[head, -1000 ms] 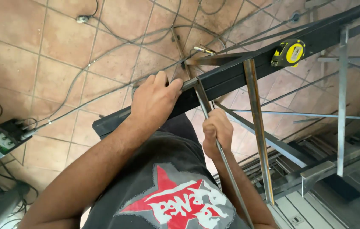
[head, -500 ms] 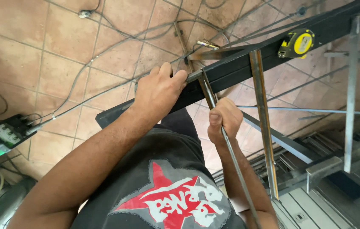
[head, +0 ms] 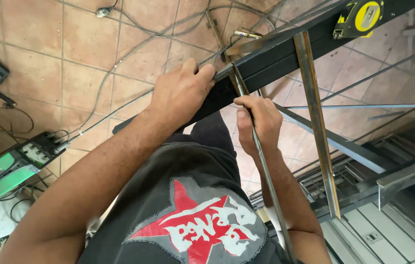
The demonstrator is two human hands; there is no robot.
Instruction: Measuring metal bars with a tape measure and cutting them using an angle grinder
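My left hand (head: 180, 95) clamps the black steel beam (head: 285, 51); my right hand (head: 261, 122), just below it, grips the thin angle bar (head: 266, 176) in a closed fist.

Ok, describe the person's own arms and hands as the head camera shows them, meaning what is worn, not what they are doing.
Both arms are bare from the shoulder area down: no sleeves reach the forearms, and no gloves, watch, rings or bands show on the left hand or the right hand. The only clothing in view is a dark grey shirt with a red star and pale lettering printed on it.
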